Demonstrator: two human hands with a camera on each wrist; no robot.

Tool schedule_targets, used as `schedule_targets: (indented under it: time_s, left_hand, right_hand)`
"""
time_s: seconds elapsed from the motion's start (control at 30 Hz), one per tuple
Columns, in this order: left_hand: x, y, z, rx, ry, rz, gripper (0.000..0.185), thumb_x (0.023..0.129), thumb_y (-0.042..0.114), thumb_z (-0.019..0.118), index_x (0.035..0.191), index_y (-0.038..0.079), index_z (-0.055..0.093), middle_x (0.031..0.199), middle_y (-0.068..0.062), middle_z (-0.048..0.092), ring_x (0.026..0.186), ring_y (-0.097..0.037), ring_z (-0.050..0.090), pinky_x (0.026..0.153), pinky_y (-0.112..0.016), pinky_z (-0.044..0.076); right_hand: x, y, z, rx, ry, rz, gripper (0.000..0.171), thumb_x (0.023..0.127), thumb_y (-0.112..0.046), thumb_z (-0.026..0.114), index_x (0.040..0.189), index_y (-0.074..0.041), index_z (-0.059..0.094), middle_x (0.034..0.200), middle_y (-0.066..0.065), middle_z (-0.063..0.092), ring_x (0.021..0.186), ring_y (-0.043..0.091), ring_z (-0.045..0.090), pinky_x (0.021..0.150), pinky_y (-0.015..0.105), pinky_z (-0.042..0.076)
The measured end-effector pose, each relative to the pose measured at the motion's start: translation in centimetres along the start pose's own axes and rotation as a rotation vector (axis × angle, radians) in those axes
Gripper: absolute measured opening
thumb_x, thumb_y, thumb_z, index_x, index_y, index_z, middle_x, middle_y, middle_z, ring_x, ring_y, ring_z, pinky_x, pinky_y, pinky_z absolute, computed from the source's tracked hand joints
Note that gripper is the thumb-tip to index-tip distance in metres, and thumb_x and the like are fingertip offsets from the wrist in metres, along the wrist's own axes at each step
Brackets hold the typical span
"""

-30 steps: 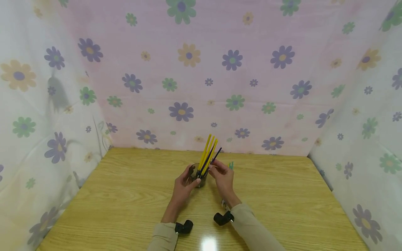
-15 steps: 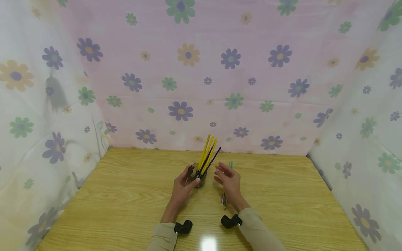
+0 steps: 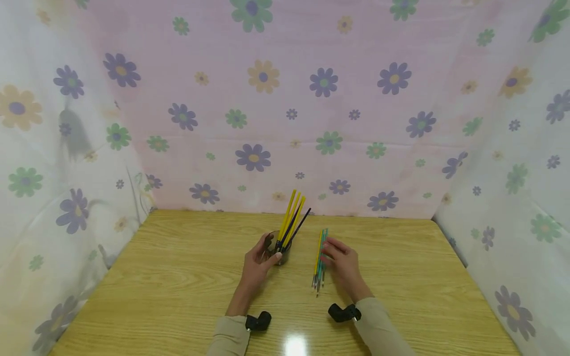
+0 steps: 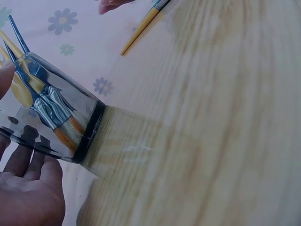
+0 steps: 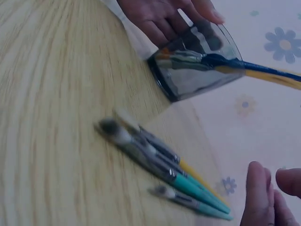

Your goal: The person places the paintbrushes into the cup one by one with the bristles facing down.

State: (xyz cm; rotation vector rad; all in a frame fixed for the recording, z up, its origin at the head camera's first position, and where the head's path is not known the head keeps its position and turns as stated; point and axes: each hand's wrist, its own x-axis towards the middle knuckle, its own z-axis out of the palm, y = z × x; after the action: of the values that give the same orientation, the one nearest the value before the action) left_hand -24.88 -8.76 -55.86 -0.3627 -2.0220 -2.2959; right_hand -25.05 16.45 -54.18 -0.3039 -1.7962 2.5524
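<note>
My left hand (image 3: 257,267) grips a clear dark-tinted glass (image 4: 89,113) round its side, thumb near the rim. Inside it, yellow and dark blue paintbrushes (image 3: 291,220) stand bristles down, their handles leaning out to the right. In the left wrist view the bristles (image 4: 68,134) show through the glass near its base. Over to the right, my right hand (image 3: 343,259) hovers at a loose bunch of paintbrushes (image 3: 319,262) with teal and yellow handles, its fingers relaxed and holding nothing. The bunch lies on the table, bristles toward me; the right wrist view shows their teal handles (image 5: 193,188) closely.
The wooden table (image 3: 187,277) carries the glass and the loose bunch side by side. Behind it hangs a flower-patterned cloth (image 3: 213,99), with more cloth along both sides. Each wrist wears a small black camera (image 3: 258,321).
My right hand has let go of a dark blue paintbrush in the glass and moved right to the loose brushes, uncovering them. My left hand keeps its hold on the glass.
</note>
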Motion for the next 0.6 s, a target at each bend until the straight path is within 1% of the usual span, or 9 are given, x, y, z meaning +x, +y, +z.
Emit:
schedule_targets:
  time_s: [0.13,0.2,0.27,0.37,0.47,0.6]
  left_hand:
    - [0.1,0.2,0.0,-0.002,0.002,-0.011,0.074,0.095,0.001,0.069,0.158,-0.002,0.031,0.163,-0.015,0.033,0.154,-0.029,0.025,0.123,-0.038,0.022]
    - [0.1,0.3,0.0,-0.003,0.003,-0.017,0.074,0.095,0.001,0.070,0.158,-0.001,0.031,0.163,-0.015,0.035,0.154,-0.029,0.025,0.123,-0.038,0.023]
    - [0.2,0.4,-0.1,-0.001,0.003,-0.020,0.074,0.095,0.001,0.070,0.158,-0.002,0.031,0.162,-0.016,0.036,0.153,-0.029,0.025,0.123,-0.039,0.023]
    - [0.2,0.4,-0.1,0.000,-0.007,-0.019,0.074,0.095,0.001,0.069,0.158,-0.002,0.031,0.161,-0.018,0.037,0.154,-0.031,0.025,0.123,-0.041,0.022]
    - [0.2,0.5,-0.1,-0.001,-0.012,-0.023,0.074,0.095,0.001,0.069,0.158,-0.002,0.031,0.161,-0.019,0.036,0.154,-0.031,0.025,0.123,-0.042,0.021]
    - [0.3,0.7,-0.1,-0.006,-0.014,-0.033,0.074,0.095,0.002,0.070,0.158,0.000,0.031,0.162,-0.018,0.035,0.154,-0.030,0.024,0.123,-0.041,0.021]
  right_hand:
    - [-0.1,-0.4,-0.9,-0.045,0.039,0.038,0.046,0.100,-0.003,0.064,0.142,0.011,0.051,0.105,0.007,0.071,0.085,0.011,0.071,0.078,0.026,0.063]
    - [-0.2,-0.6,-1.3,-0.088,0.057,0.054,0.045,0.099,-0.002,0.064,0.140,0.012,0.053,0.101,0.007,0.072,0.082,0.011,0.071,0.076,0.027,0.063]
    - [-0.2,-0.9,-1.5,-0.142,0.067,0.073,0.043,0.098,-0.001,0.064,0.138,0.012,0.054,0.101,0.010,0.072,0.081,0.013,0.071,0.075,0.028,0.063]
    - [-0.1,-1.3,-1.6,-0.228,0.057,0.098,0.041,0.098,0.000,0.063,0.135,0.014,0.055,0.105,0.017,0.071,0.081,0.016,0.072,0.073,0.029,0.064]
    - [0.1,-1.7,-1.6,-0.326,0.037,0.096,0.041,0.098,-0.001,0.064,0.134,0.016,0.055,0.109,0.024,0.070,0.082,0.016,0.072,0.072,0.030,0.064]
    - [0.4,-1.9,-1.4,-0.425,0.027,0.077,0.043,0.095,-0.002,0.067,0.133,0.017,0.056,0.110,0.027,0.069,0.083,0.018,0.073,0.071,0.031,0.064]
